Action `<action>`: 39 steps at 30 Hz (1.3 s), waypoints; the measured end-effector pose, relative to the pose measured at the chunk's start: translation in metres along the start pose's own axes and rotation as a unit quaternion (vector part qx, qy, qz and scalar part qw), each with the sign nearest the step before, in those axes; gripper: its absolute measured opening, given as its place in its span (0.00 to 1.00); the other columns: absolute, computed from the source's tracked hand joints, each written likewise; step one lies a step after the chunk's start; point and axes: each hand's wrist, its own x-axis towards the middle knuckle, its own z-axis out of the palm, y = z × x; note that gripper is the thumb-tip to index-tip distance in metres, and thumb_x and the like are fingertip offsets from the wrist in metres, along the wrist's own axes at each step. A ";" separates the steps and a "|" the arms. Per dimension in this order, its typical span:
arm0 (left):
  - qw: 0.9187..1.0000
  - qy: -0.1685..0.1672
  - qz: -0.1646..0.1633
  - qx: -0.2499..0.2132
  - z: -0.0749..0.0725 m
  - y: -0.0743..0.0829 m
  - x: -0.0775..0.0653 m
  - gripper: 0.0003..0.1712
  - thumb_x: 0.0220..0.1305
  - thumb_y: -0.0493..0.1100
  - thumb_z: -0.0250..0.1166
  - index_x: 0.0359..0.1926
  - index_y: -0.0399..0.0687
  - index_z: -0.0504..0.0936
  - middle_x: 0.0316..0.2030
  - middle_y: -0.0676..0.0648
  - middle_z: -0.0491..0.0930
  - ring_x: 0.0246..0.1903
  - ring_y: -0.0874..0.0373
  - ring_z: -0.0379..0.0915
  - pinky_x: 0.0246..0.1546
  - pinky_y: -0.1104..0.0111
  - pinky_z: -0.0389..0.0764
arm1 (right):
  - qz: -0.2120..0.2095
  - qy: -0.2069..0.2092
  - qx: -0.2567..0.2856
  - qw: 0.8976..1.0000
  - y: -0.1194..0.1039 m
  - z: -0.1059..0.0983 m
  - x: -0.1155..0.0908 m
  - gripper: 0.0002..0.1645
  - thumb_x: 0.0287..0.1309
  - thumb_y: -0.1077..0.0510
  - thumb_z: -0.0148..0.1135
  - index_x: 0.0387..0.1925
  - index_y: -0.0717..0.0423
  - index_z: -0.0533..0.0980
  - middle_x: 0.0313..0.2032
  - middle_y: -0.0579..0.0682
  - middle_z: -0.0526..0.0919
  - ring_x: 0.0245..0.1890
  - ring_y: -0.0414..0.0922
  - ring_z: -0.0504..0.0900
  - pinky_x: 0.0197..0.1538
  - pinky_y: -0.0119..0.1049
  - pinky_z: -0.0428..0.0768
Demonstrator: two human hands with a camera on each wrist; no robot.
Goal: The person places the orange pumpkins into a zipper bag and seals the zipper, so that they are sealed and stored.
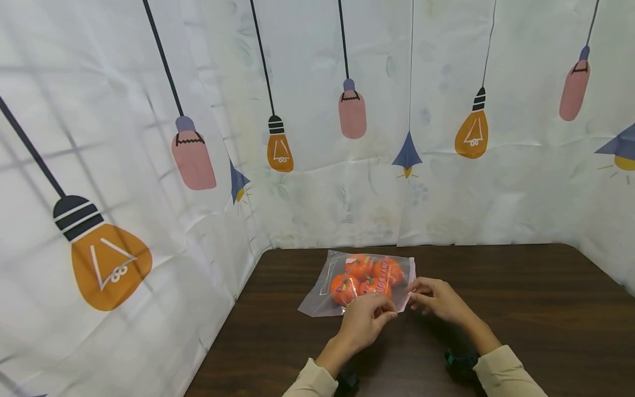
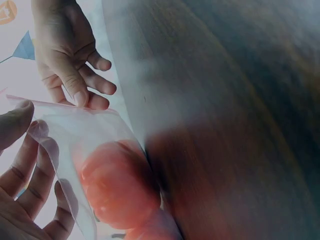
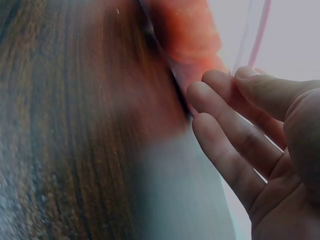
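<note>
A clear zip bag (image 1: 322,295) lies on the dark wooden table, its pink-edged end toward the right. Inside it are several round orange items (image 1: 344,289) with small green tops. My left hand (image 1: 361,322) pinches the near corner of the bag's pink edge between thumb and forefinger, as the left wrist view shows. Farther along that same edge, my right hand (image 1: 442,300) pinches it with thumb and forefinger, its other fingers loosely bent. Through the plastic, one orange item (image 2: 117,182) shows close beside the left fingers. Red print on the bag partly covers the items.
The brown table (image 1: 496,275) stretches to both sides of the bag. Behind it hangs a white cloth (image 1: 317,209) printed with lamps, and another cloth wall runs along the left. A dark band (image 1: 461,359) sits at the right wrist.
</note>
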 end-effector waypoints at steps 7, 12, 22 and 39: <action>0.999 -0.018 -0.003 -0.028 0.000 -0.001 0.000 0.04 0.60 0.47 0.74 0.33 0.60 0.86 0.28 0.61 0.82 0.25 0.79 0.65 0.27 0.85 0.67 | 0.016 0.009 0.003 1.000 0.004 -0.002 0.000 0.13 0.71 0.54 0.61 0.48 0.59 0.80 0.37 0.54 0.90 0.35 0.44 0.89 0.32 0.35 0.85; 0.998 -0.034 -0.008 -0.048 0.000 -0.002 -0.002 0.03 0.61 0.47 0.73 0.33 0.59 0.86 0.28 0.61 0.82 0.25 0.79 0.66 0.28 0.85 0.68 | 0.030 0.022 -0.005 0.999 0.008 -0.003 -0.001 0.13 0.70 0.53 0.62 0.48 0.59 0.80 0.37 0.53 0.90 0.35 0.43 0.88 0.32 0.36 0.84; 0.995 -0.056 -0.014 -0.082 -0.001 -0.003 -0.001 0.04 0.62 0.46 0.73 0.32 0.56 0.85 0.29 0.59 0.83 0.27 0.78 0.68 0.30 0.84 0.72 | 0.055 0.050 -0.016 0.997 0.011 -0.008 -0.003 0.10 0.69 0.57 0.63 0.46 0.58 0.80 0.38 0.55 0.90 0.35 0.45 0.88 0.32 0.36 0.84; 0.993 -0.076 -0.012 -0.094 -0.003 -0.006 0.000 0.04 0.61 0.44 0.73 0.32 0.55 0.85 0.29 0.58 0.84 0.24 0.79 0.66 0.28 0.83 0.71 | 0.088 0.096 -0.046 0.990 0.016 -0.015 -0.008 0.08 0.68 0.60 0.64 0.46 0.58 0.81 0.36 0.54 0.90 0.34 0.44 0.87 0.31 0.35 0.84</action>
